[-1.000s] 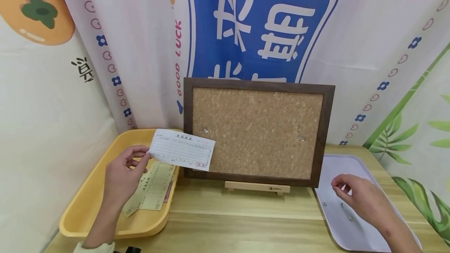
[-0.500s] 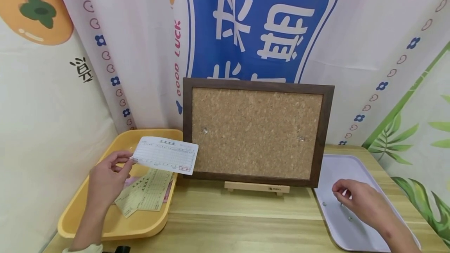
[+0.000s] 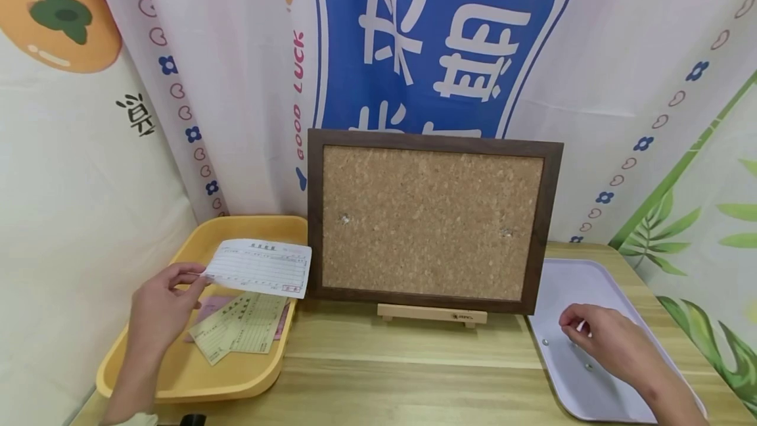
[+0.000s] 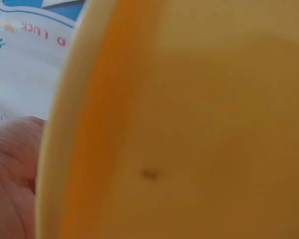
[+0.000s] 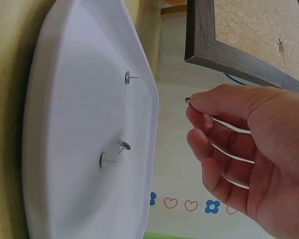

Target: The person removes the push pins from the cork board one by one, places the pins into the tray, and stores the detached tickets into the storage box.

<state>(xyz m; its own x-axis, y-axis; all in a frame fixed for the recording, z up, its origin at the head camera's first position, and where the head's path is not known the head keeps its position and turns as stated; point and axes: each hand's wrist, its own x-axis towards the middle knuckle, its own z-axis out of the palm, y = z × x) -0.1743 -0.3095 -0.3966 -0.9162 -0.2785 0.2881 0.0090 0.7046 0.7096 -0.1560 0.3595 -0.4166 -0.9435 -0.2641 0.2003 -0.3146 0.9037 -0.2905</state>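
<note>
Over the yellow tray (image 3: 236, 388), my left hand (image 3: 161, 314) pinches the left edge of a white printed form slip (image 3: 260, 267) between thumb and fingers. Beneath it in the tray lie pale yellow form slips (image 3: 258, 325) and a pink one (image 3: 208, 308). The left wrist view is mostly filled by the tray's side, which hides the slip. Above the lavender tray (image 3: 570, 288), my right hand (image 3: 615, 340) pinches a thumbtack (image 5: 188, 101) between thumb and index finger. Three more thumbtacks, among them one near the edge (image 5: 127, 77), lie in that tray.
A cork board (image 3: 432, 215) in a dark wooden frame stands at the back middle on a small wooden stand (image 3: 432, 314). Two torn patches, left (image 3: 345, 219) and right (image 3: 506, 233), mark the cork. A printed curtain (image 3: 254, 117) hangs behind.
My left hand has moved left and down with the white slip, from in front of the board's left edge to over the yellow tray. The right hand has barely moved.
</note>
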